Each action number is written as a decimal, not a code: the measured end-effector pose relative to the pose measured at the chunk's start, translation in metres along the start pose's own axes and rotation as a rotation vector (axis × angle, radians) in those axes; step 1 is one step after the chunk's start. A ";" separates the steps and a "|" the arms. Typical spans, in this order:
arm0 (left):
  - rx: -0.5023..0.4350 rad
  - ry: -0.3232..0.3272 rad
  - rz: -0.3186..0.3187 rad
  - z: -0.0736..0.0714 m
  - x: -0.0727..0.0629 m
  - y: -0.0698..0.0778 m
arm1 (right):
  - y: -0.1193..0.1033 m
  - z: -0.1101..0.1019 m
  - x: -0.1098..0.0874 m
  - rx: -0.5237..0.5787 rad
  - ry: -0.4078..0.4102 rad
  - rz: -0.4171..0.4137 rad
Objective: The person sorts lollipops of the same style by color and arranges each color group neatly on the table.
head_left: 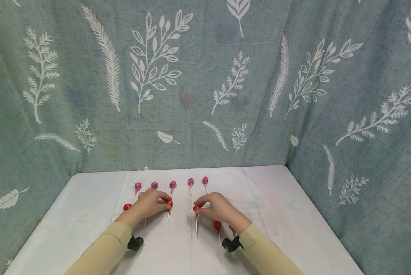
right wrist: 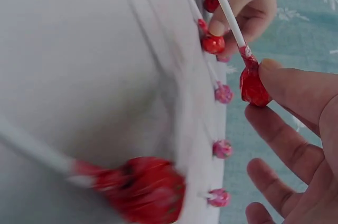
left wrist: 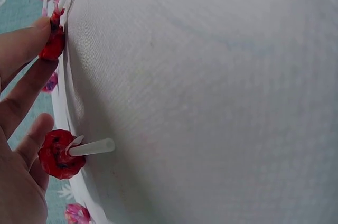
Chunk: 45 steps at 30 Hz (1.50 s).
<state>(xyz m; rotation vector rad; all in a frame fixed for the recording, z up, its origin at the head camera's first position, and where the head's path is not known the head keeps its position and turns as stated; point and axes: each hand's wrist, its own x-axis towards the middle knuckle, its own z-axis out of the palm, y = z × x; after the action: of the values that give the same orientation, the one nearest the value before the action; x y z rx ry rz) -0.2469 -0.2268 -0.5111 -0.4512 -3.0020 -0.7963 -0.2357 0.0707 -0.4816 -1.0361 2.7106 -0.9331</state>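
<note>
In the head view my left hand point(head_left: 149, 204) pinches a red-wrapped lollipop point(head_left: 169, 204) by its candy end, between thumb and fingers. To its right, my right hand point(head_left: 217, 207) holds a second red lollipop point(head_left: 196, 208) the same way, its white stick pointing toward me. In the right wrist view thumb and finger grip that wrapped head point(right wrist: 254, 87). Below the left fingers lies another red lollipop point(left wrist: 62, 154), not held. Beside the right forearm is one more red lollipop point(head_left: 217, 225). Whether the pinched lollipops touch the cloth, I cannot tell.
Several pink lollipops point(head_left: 190, 181) form a row along the back of the white-covered table point(head_left: 260, 198). Another red lollipop point(head_left: 127, 206) lies left, partly behind the left hand. A patterned green-grey curtain point(head_left: 198, 95) encloses the back and sides.
</note>
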 end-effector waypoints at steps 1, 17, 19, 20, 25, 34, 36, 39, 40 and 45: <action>-0.001 -0.002 -0.008 0.000 0.000 0.000 | 0.000 -0.001 0.004 0.003 -0.001 0.004; -0.009 -0.001 -0.003 0.002 0.002 0.004 | 0.002 -0.003 0.051 -0.065 -0.021 0.116; -0.014 -0.001 -0.005 0.003 0.002 0.004 | 0.004 -0.001 0.052 -0.081 -0.027 0.130; -0.017 0.000 -0.006 0.003 0.002 0.004 | 0.005 0.000 0.053 -0.087 -0.032 0.135; -0.013 0.015 -0.005 0.003 0.001 0.005 | 0.010 0.008 0.055 -0.082 -0.051 0.161; -0.007 0.026 -0.002 0.001 -0.001 0.005 | 0.014 0.017 0.055 -0.089 -0.065 0.180; -0.005 0.029 -0.001 0.002 -0.002 0.005 | 0.013 0.016 0.055 -0.085 -0.066 0.178; -0.003 0.032 0.003 0.002 -0.003 0.005 | 0.012 0.017 0.055 -0.074 -0.069 0.183; -0.001 0.030 0.004 0.002 -0.003 0.004 | 0.011 0.017 0.054 -0.069 -0.073 0.187; 0.021 0.034 0.022 -0.002 -0.007 0.001 | 0.010 0.010 0.049 -0.066 -0.069 0.168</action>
<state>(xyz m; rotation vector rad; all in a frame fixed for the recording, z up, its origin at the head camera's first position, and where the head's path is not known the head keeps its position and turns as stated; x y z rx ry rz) -0.2401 -0.2284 -0.5097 -0.4654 -2.9661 -0.7618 -0.2759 0.0403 -0.4897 -0.8179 2.7366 -0.7715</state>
